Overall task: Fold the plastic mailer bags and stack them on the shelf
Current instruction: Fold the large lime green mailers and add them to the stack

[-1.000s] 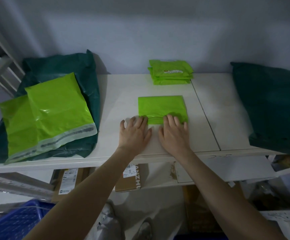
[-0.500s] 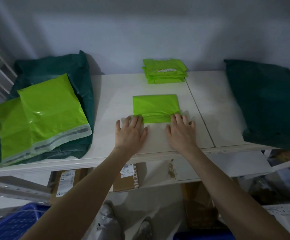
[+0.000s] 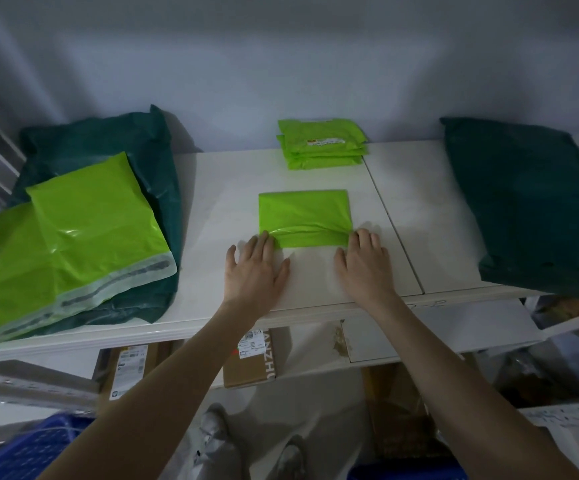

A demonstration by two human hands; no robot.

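A folded lime-green mailer [image 3: 303,216] lies flat in the middle of the white shelf [image 3: 405,216]. My left hand [image 3: 255,268] rests palm down on the shelf, its fingertips on the mailer's near left corner. My right hand [image 3: 364,265] lies the same way, fingertips on the near right corner. The plastic wrinkles between the two hands along the near fold. Neither hand grips anything. A stack of folded lime mailers [image 3: 321,143] sits at the back against the wall. Two unfolded lime mailers [image 3: 83,230] lie overlapping at the left.
The unfolded mailers rest on a large dark green bag [image 3: 132,147] at the shelf's left end. Another dark green bag [image 3: 530,209] covers the right end. Cardboard boxes [image 3: 250,358] sit on a lower shelf, and a blue basket [image 3: 21,452] stands at bottom left.
Both hands have slid apart along the mailer's near edge, from its middle out to the two near corners. The mailer has stayed in place.
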